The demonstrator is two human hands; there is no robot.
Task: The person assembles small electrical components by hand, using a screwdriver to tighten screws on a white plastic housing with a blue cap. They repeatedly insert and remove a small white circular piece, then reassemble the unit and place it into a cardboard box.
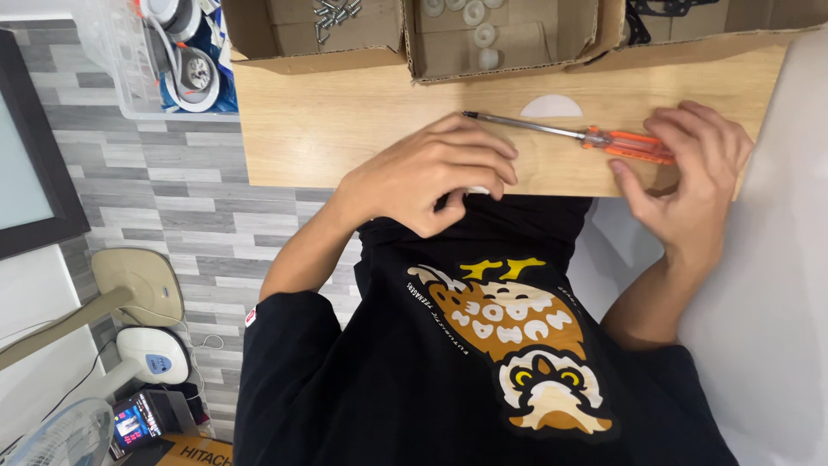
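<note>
Our left hand (pixel 431 173) pinches a small white piece, right hand (pixel 694 164) fingers spread on the orange screwdriver (pixel 595 138), cardboard boxes (pixel 500 39) behind.

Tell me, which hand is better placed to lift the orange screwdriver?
Right hand: its fingers touch the screwdriver handle; the left hand is curled over a small white piece at the table edge.

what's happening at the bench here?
A person sits at a wooden tabletop. Their right hand rests its fingers on the orange handle of a screwdriver lying flat on the wood. The left hand pinches something small and white at the table's near edge; what it is can't be told. Cardboard boxes with screws and white round parts sit behind.
</note>
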